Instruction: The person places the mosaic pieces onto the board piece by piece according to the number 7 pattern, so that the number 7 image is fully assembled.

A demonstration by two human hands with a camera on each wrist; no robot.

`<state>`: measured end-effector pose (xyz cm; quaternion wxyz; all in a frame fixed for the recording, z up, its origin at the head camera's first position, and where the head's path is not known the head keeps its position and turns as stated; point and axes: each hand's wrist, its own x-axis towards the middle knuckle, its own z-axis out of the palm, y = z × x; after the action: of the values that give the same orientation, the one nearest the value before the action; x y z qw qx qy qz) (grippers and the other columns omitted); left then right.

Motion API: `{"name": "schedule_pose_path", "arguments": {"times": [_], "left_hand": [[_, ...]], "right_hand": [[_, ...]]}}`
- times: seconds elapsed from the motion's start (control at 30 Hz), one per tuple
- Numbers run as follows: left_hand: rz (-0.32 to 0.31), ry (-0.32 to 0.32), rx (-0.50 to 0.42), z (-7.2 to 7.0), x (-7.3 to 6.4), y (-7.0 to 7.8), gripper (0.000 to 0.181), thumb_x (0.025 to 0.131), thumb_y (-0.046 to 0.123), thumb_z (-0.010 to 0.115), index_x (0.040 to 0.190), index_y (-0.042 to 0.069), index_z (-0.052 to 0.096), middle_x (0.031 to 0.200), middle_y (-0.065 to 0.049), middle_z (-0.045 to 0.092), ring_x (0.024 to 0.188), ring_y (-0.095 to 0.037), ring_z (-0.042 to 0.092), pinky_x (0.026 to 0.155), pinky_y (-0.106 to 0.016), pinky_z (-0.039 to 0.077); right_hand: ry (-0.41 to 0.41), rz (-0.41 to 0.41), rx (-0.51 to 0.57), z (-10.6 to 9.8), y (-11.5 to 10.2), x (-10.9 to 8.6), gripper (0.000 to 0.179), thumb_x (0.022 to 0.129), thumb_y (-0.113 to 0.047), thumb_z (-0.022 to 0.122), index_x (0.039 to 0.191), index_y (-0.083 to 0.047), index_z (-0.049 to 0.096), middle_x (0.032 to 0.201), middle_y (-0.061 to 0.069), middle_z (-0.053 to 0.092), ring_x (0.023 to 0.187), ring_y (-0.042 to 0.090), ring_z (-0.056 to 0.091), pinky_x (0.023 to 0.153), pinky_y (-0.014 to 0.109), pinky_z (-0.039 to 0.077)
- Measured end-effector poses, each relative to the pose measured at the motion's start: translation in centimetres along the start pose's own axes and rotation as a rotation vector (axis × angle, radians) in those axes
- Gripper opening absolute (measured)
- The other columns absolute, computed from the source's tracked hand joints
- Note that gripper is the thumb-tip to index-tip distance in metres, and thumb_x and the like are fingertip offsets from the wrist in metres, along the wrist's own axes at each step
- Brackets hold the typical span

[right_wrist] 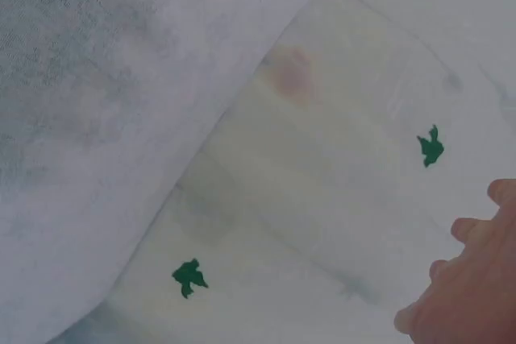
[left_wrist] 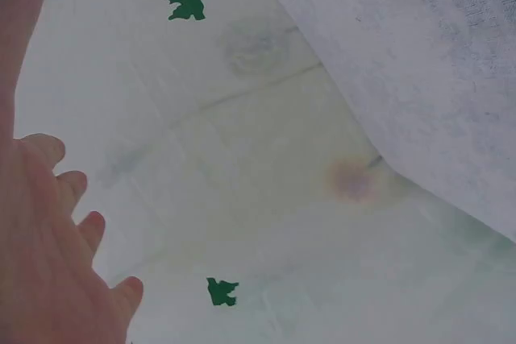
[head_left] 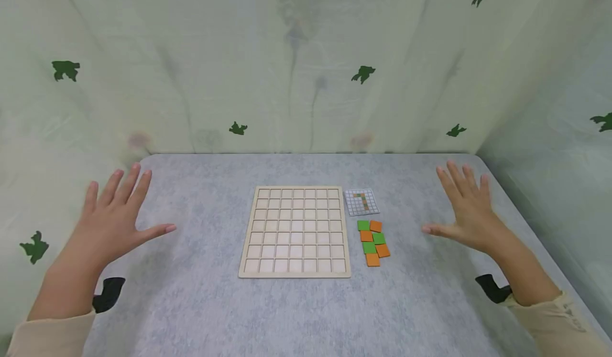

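Note:
My left hand point(head_left: 113, 213) hovers over the table's left side, fingers spread and thumb pointing inward, holding nothing. On the opposite side my right hand point(head_left: 470, 213) is likewise spread in the air with nothing in it. Between them lies a pale wooden grid board point(head_left: 290, 230) with square cells, all bare. Beside its right edge is a small printed pattern card point(head_left: 362, 202) showing orange and green squares on a grid. Below the card sit several square tiles, among them a green tile point(head_left: 363, 225) and an orange tile point(head_left: 373, 260), in a loose double column. Nearest these tiles is the right hand.
The grey mottled table point(head_left: 191, 304) has rounded far corners. Behind it and at both sides hangs a pale curtain point(head_left: 201, 70) with dark green bird shapes. Black straps point(head_left: 109, 294) show at both wrists.

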<state>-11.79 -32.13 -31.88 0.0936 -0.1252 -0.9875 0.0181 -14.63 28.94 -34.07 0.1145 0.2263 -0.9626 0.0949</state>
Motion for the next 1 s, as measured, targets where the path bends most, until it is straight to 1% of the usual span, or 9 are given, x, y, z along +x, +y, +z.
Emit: {"name": "schedule_pose_path", "arguments": {"times": [0.1,0.2,0.3,0.33,0.43,0.6,0.77,0.9,1.0], "left_hand": [[0.055,0.077,-0.042,0.7,0.1,0.0,0.113,0.071,0.062,0.062,0.144,0.006,-0.002,0.149,-0.011,-0.007,0.133,-0.031,-0.009,0.102,-0.051,-0.01],[0.114,0.175,-0.12,2.0,0.4,0.3,0.115,0.067,0.06,0.067,0.144,0.001,0.004,0.149,-0.015,0.003,0.134,-0.034,0.003,0.105,-0.048,0.0],[0.133,0.217,-0.24,3.5,0.5,1.4,0.117,0.064,0.055,0.072,0.144,0.002,0.005,0.148,-0.015,0.007,0.133,-0.033,0.009,0.106,-0.045,0.006],[0.127,0.211,-0.284,4.0,0.5,1.9,0.117,0.064,0.053,0.074,0.144,0.003,0.004,0.149,-0.014,0.007,0.134,-0.032,0.008,0.106,-0.045,0.006],[0.099,0.172,-0.416,5.6,0.5,3.7,0.118,0.063,0.044,0.078,0.145,0.009,0.001,0.149,-0.011,0.005,0.134,-0.031,0.007,0.105,-0.048,0.01],[0.07,0.065,-0.622,7.6,0.5,6.7,0.118,0.062,0.039,0.081,0.146,0.016,0.0,0.15,-0.007,0.004,0.133,-0.033,0.008,0.098,-0.058,0.017],[0.092,-0.034,-0.759,9.0,0.4,9.0,0.12,0.058,0.039,0.083,0.146,0.017,0.004,0.149,-0.009,0.009,0.132,-0.037,0.012,0.096,-0.059,0.019],[0.106,-0.128,-0.817,10.2,0.4,10.1,0.12,0.056,0.041,0.083,0.146,0.015,0.008,0.148,-0.013,0.013,0.132,-0.035,0.014,0.099,-0.056,0.019],[0.104,-0.209,-0.852,10.9,0.3,10.5,0.119,0.055,0.044,0.082,0.146,0.011,0.011,0.147,-0.013,0.015,0.132,-0.032,0.015,0.102,-0.051,0.018]], "right_hand": [[0.04,-0.041,0.194,0.4,-0.3,0.0,0.117,0.063,-0.041,0.08,0.146,-0.011,0.004,0.149,0.014,-0.001,0.132,0.036,-0.01,0.097,0.059,-0.012],[0.045,-0.053,0.359,1.2,-0.8,-0.2,0.114,0.06,-0.03,0.084,0.146,-0.012,0.01,0.148,0.015,0.009,0.133,0.035,-0.003,0.097,0.063,-0.001],[0.019,-0.033,0.467,2.3,-1.4,-0.5,0.112,0.06,-0.025,0.085,0.145,-0.014,0.013,0.147,0.014,0.014,0.132,0.035,0.007,0.093,0.067,0.013],[0.006,-0.022,0.49,2.8,-1.6,-0.6,0.111,0.06,-0.024,0.084,0.145,-0.015,0.014,0.146,0.013,0.016,0.131,0.036,0.01,0.092,0.067,0.016],[-0.044,0.025,0.532,4.0,-2.2,-1.0,0.106,0.063,-0.023,0.083,0.145,-0.016,0.016,0.145,0.013,0.019,0.129,0.036,0.018,0.091,0.064,0.024],[-0.13,0.077,0.578,6.2,-3.1,-1.7,0.09,0.067,-0.022,0.08,0.141,-0.014,0.029,0.137,0.014,0.034,0.121,0.035,0.034,0.09,0.057,0.034],[-0.181,0.01,0.615,8.2,-3.5,-2.0,0.071,0.071,-0.025,0.076,0.132,-0.007,0.042,0.128,0.011,0.046,0.108,0.031,0.048,0.086,0.047,0.042],[-0.206,-0.052,0.632,9.3,-3.6,-1.9,0.061,0.073,-0.023,0.074,0.124,-0.002,0.05,0.12,0.01,0.053,0.1,0.024,0.054,0.083,0.038,0.045],[-0.244,-0.048,0.632,9.9,-3.7,-1.9,0.054,0.075,-0.024,0.073,0.12,-0.002,0.054,0.116,0.008,0.056,0.101,0.021,0.054,0.085,0.035,0.044]]}}
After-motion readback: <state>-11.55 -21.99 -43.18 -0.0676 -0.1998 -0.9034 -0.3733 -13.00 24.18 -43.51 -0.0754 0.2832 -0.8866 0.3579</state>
